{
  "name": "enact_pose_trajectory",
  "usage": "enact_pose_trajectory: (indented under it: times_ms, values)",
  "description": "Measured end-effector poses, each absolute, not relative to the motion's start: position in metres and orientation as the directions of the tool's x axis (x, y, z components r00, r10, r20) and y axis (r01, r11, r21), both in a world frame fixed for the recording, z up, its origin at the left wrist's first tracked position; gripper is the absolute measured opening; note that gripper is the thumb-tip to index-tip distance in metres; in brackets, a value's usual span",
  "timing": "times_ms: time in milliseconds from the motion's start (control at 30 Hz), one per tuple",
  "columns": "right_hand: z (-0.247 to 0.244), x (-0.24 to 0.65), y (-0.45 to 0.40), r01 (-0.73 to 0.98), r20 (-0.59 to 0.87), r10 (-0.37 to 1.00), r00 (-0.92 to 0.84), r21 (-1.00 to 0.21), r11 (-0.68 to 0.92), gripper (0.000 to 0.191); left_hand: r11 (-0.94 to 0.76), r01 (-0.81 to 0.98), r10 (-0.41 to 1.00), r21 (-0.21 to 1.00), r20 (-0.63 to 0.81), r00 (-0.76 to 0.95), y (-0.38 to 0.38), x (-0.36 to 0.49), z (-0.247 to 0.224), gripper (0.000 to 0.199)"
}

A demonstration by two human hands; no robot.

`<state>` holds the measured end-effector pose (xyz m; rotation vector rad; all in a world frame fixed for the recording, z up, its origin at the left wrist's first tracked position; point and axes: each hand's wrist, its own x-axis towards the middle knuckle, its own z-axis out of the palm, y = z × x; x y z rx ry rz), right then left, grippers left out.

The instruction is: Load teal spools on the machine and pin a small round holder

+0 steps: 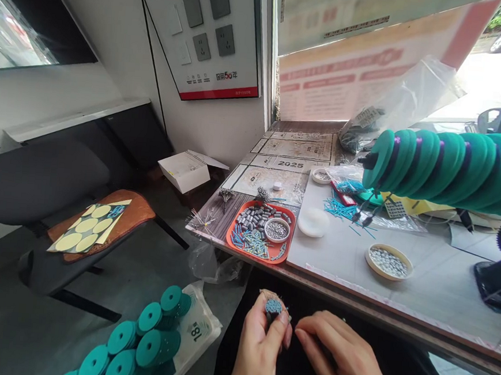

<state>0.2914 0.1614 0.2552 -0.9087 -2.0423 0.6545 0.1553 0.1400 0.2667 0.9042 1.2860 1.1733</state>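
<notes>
My left hand (259, 350) is closed around a small tight bundle of thin pieces with blue tips (273, 306), held upright above my lap. Just to its right is my right hand (344, 354), fingers bent and pressed together near the bundle; whatever lies between its fingertips is hidden. Beyond both hands, at the table's front edge, sits an orange tray (228, 232). It holds grey metal cylinders (254, 217), thin blue and pale pieces (255, 243) and a small round dish of tiny grey beads (277, 230).
On the table are a shallow dish of silvery pellets (388, 262), a white round lid (312, 222) and loose blue sticks (339, 209). Green discs on a rod (447, 168) overhang the right side. Green spools (146, 350) stand at lower left, near a chair (113, 223).
</notes>
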Motion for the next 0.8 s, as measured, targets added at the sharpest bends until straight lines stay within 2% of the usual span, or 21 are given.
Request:
enact_pose_trajectory:
  times_ms: [167, 367, 800]
  values:
    - [0.2551, 0.2923, 0.1607, 0.389, 0.445, 0.797, -0.408, -0.706, 0.592, 0.021, 0.172, -0.077, 0.971, 0.982, -0.182, -0.158, 0.1399, 0.1546, 0.2667, 0.033]
    - [0.2561, 0.2911, 0.1606, 0.361, 0.476, 0.771, -0.424, -0.692, 0.625, 0.018, 0.136, -0.134, 0.967, 0.982, -0.161, -0.197, 0.1411, 0.155, 0.2698, 0.031]
    - [0.257, 0.2897, 0.1611, 0.343, 0.483, 0.756, -0.443, -0.688, 0.64, 0.017, 0.104, -0.141, 0.953, 0.984, -0.14, -0.269, 0.1386, 0.1591, 0.262, 0.028]
